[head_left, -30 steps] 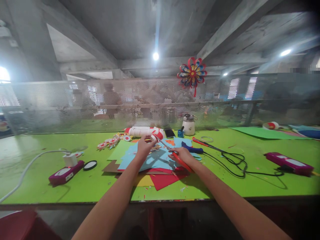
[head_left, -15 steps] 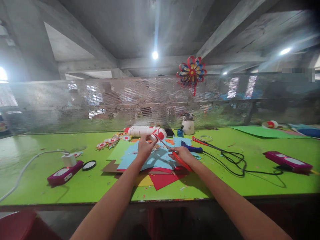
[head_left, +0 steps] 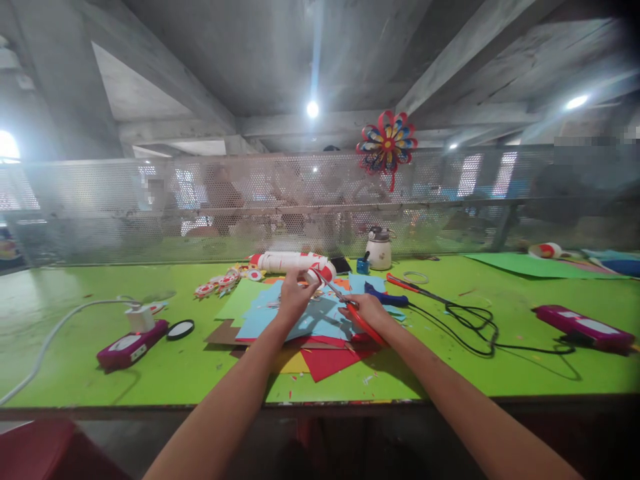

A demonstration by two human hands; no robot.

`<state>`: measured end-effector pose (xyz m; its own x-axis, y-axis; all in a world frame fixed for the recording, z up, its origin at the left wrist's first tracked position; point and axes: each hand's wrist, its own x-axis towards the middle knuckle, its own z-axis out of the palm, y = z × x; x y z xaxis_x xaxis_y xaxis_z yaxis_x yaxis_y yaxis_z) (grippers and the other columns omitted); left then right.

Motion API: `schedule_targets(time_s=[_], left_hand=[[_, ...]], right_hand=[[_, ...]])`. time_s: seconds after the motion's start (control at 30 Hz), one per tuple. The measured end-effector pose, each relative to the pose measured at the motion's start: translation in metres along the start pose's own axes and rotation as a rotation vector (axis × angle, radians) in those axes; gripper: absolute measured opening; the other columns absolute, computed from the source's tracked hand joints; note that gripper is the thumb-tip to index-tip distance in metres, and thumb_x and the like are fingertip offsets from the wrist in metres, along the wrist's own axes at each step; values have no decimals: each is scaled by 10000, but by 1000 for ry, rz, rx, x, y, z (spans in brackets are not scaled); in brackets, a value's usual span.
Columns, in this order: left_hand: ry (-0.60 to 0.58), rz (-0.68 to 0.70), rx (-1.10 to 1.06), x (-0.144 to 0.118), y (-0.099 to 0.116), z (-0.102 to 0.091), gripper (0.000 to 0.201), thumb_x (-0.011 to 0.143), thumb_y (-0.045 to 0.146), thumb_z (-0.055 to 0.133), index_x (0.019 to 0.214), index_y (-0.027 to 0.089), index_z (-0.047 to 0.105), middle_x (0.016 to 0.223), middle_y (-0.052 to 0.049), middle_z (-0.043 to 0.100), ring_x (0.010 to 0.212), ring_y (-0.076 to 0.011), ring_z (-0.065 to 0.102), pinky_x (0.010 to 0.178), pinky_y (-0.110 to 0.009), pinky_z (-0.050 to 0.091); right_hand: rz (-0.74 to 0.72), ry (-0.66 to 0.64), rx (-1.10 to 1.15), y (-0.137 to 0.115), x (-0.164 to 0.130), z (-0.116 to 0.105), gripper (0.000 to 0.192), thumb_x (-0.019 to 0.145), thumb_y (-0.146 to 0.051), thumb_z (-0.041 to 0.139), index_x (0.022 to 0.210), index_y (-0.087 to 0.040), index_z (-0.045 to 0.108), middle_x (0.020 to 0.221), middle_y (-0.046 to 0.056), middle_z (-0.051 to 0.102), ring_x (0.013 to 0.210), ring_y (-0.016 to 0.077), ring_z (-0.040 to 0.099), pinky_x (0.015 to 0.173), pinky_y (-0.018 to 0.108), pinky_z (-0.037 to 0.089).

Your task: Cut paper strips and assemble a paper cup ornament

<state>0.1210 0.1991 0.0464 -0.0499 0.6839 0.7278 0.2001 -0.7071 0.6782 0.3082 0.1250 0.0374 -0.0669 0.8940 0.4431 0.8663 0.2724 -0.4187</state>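
No writing, brand or label is legible on any item. The green worktable [head_left: 75, 373] carries a stack of coloured paper sheets [head_left: 310, 333] at centre, near the front edge. Above the stack, the left hand [head_left: 293, 297] pinches a small red-and-white paper piece [head_left: 320, 272]; the right hand [head_left: 367, 312] grips red-handled scissors [head_left: 350, 308], blades at the piece. Compared with the earlier frames, both hands keep the same position; only the view shifted slightly.

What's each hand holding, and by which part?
Right hand grips red scissors by the handles. Left hand pinches a small red-and-white paper piece at its near edge.
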Motion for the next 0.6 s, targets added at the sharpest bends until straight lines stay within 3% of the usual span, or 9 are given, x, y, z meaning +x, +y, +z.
schedule_targets(time_s=[0.23,0.43,0.6], left_hand=[[-18,26,-1,-2,0,-2,291,636,226,715,899,185,598,885,-56,615,825,-196,607,682,-309,529],[-35,-3,-35,-3,2,-3,334,587,204,732,900,187,616,867,-43,615,796,-189,605,691,-313,518],[35,-95,-109,9,8,-13,369,484,206,780,829,182,651,783,-19,615,714,-173,587,704,-319,499]], right_hand=[[33,-38,-31,2,2,1,312,772,-308,641,1035,-164,728,711,45,716,656,186,651,593,256,434],[50,-107,-74,-6,1,0,274,882,-359,577,1024,-137,650,883,30,696,765,155,653,742,336,515],[65,-129,-112,-10,-2,-3,273,819,-360,630,983,-159,717,854,87,738,773,212,678,657,265,458]])
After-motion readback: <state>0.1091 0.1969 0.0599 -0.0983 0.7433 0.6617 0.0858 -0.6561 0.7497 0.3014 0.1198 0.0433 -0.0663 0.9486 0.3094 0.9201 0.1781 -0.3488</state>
